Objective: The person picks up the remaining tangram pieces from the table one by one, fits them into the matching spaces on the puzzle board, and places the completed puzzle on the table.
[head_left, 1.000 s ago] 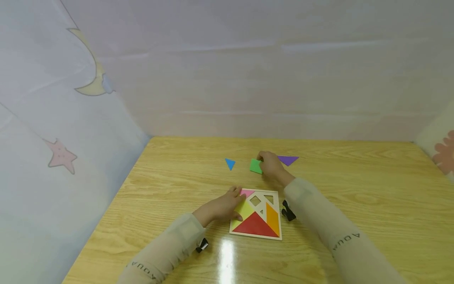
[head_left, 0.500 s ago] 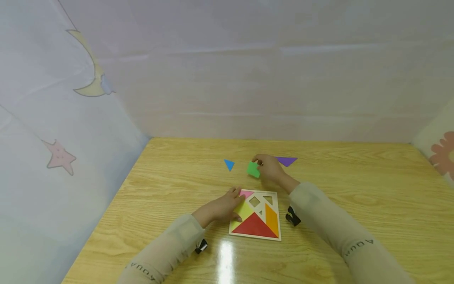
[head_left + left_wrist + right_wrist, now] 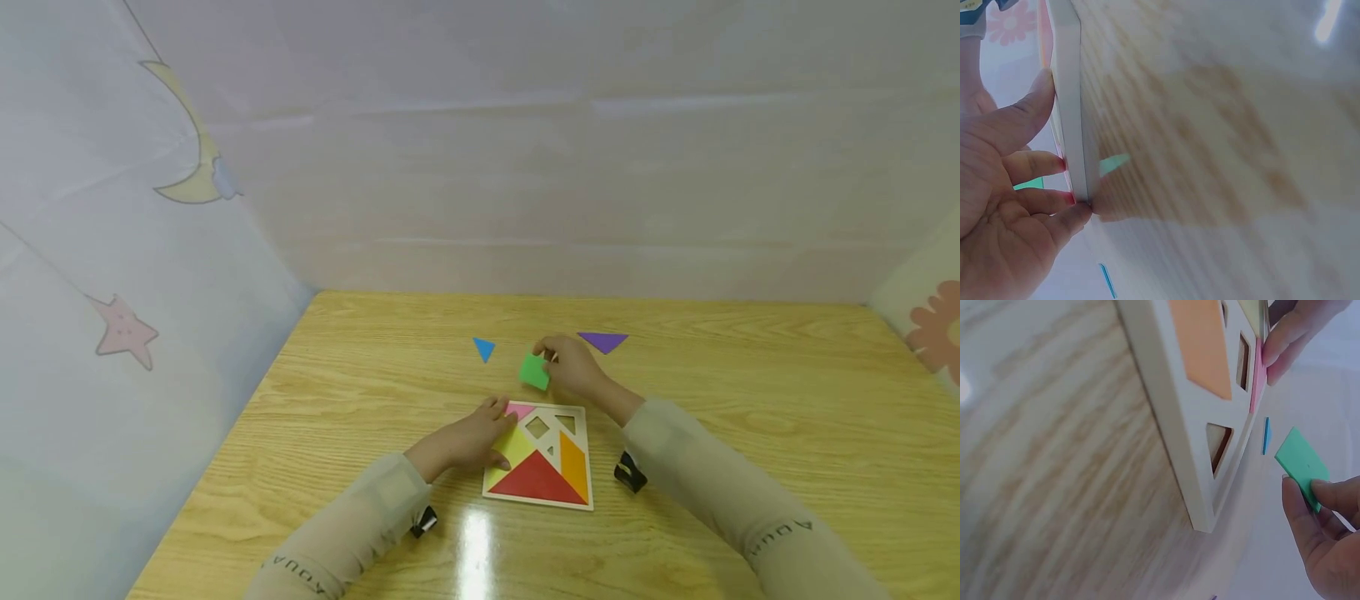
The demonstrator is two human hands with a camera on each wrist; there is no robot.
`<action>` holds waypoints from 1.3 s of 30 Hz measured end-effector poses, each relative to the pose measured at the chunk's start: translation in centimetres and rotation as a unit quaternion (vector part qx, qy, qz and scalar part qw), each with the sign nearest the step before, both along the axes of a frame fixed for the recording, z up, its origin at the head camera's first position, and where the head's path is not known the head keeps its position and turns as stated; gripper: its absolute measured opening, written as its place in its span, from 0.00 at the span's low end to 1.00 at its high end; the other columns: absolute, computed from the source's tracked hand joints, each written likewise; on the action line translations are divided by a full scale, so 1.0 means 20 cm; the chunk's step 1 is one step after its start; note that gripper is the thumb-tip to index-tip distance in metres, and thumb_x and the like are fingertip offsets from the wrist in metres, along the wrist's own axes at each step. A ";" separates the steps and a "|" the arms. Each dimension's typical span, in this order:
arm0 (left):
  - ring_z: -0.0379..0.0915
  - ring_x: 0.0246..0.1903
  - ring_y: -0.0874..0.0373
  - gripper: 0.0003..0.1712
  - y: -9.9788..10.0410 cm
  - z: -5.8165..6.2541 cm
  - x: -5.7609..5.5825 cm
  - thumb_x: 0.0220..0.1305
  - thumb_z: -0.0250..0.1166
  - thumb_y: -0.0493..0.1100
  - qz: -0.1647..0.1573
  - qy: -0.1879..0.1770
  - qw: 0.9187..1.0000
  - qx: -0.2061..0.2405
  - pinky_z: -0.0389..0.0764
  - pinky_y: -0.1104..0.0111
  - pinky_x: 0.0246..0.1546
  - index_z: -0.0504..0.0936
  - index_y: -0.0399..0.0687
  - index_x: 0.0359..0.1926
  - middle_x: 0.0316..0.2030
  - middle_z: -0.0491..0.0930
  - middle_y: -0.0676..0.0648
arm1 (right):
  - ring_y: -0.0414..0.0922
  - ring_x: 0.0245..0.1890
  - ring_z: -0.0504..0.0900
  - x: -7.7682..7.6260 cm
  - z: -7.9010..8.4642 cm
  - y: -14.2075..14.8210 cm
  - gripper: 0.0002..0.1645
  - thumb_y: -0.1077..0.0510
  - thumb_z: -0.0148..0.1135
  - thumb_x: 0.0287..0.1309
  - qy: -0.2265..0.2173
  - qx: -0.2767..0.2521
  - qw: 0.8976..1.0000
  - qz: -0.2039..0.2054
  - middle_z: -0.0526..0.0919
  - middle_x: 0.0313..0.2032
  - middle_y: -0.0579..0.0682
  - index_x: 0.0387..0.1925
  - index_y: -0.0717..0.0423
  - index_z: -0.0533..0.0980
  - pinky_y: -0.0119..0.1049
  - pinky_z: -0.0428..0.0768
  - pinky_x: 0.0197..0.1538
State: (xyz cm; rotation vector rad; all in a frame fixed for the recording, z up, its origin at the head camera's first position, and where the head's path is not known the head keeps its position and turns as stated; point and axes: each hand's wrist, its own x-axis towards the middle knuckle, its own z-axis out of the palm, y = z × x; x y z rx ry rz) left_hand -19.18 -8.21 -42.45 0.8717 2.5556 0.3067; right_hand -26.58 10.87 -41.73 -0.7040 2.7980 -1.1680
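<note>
My left hand (image 3: 472,435) lies on the left side of a pale wooden tangram board (image 3: 540,504), fingers and thumb spread over it. In the left wrist view, its fingertips touch the board's face and edge. Set into the board are red (image 3: 538,481), yellow (image 3: 519,444), orange (image 3: 574,468) and pink (image 3: 519,412) pieces. A square hole (image 3: 537,427), a triangular hole (image 3: 566,424) and a tiny one show through it. Behind the board, my right hand (image 3: 576,368) pinches a green square piece (image 3: 1301,460) between thumb and fingers, tilted and raised off the table.
Farther back on the wooden table (image 3: 360,375) lie a small blue triangle (image 3: 484,348) and a larger purple triangle (image 3: 603,342). A black strap piece shows below each sleeve. A printed cloth wall (image 3: 525,183) borders the table's far edge.
My right hand has lifted the green square and brought it toward the board, leaving the purple triangle in fuller view. The left hand has stayed on the board.
</note>
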 end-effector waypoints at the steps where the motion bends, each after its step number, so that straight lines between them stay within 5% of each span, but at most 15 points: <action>1: 0.36 0.62 0.44 0.40 0.00 0.00 0.00 0.52 0.61 0.50 0.001 -0.001 1.000 0.001 0.51 0.61 0.58 0.56 0.38 0.62 0.63 0.43 0.37 | 0.47 0.29 0.72 0.01 0.00 0.00 0.12 0.74 0.51 0.47 -0.001 -0.003 1.000 0.002 0.74 0.29 0.54 0.37 0.66 0.74 0.37 0.74 0.32; 39: 0.38 0.62 0.44 0.40 -0.01 0.01 0.01 0.52 0.61 0.50 -0.006 0.006 1.000 0.007 0.54 0.60 0.57 0.57 0.38 0.61 0.63 0.45 0.36 | 0.43 0.24 0.69 0.16 -0.05 0.00 0.11 0.74 0.54 0.47 -0.092 -0.004 0.995 0.027 0.70 0.24 0.49 0.34 0.63 0.73 0.31 0.72 0.25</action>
